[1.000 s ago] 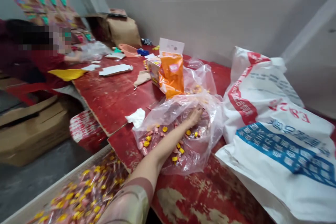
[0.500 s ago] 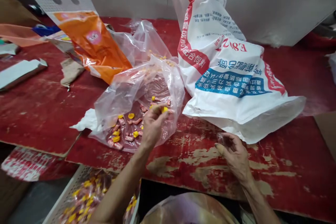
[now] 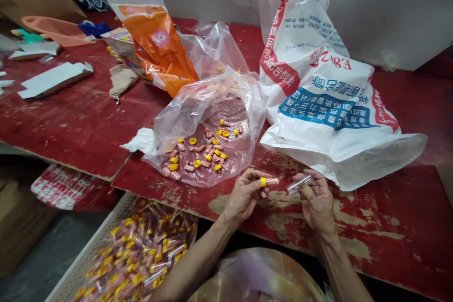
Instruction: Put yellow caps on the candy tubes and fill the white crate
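Note:
Between the fingertips of my left hand (image 3: 247,194) is a small pink-and-white piece with a yellow cap (image 3: 264,182), its pink end pointing right. My right hand (image 3: 318,200) grips a clear tube (image 3: 299,184) by its right part, with the other end facing the capped piece. A small gap separates the two. Behind my left hand, an opened clear plastic bag (image 3: 208,174) lies on the red table (image 3: 170,196), with several more yellow-capped pink pieces on it.
A white printed sack (image 3: 318,144) stands behind my right hand. An orange package (image 3: 164,52) stands at the back left. Below the table edge, a white crate (image 3: 88,245) holds many yellow-capped tubes. White boxes (image 3: 56,78) and a beige cloth (image 3: 122,80) lie left.
My left hand has moved from over the plastic bag toward my right hand, carrying a capped piece. The clear tube now shows plainly in my right hand. The view has shifted left and down.

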Available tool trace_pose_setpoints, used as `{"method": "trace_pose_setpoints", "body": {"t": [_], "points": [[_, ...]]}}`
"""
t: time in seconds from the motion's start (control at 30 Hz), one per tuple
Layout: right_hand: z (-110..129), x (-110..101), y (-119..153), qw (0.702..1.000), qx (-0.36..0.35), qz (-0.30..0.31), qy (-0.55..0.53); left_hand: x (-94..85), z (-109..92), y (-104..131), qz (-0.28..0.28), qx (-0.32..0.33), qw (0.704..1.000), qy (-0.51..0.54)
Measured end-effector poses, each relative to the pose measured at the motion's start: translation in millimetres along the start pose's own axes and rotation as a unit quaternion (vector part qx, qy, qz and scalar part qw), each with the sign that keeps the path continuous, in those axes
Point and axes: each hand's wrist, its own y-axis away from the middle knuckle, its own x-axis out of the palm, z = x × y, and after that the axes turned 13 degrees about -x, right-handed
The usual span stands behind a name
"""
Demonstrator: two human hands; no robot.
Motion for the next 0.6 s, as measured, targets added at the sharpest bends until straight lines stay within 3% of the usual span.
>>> {"method": "trace_pose_setpoints", "body": {"t": [0.27, 0.47, 0.6], "points": [[-0.1, -2.9, 7.0, 0.998, -0.029, -0.045, -0.039, -4.7, 19.6, 4.6, 0.024, -0.002, 1.000, 0.002], [3.5, -3.2, 16.5, 0.996, -0.008, 0.085, 0.010, -6.1, 28.4, 2.2, 0.031, 0.001, 0.999, -0.040], [13.8, -3.2, 15.1, 0.970, -0.028, 0.204, 0.130, -6.8, 36.0, 1.0, 0.017, -0.015, 0.997, -0.076]]}}
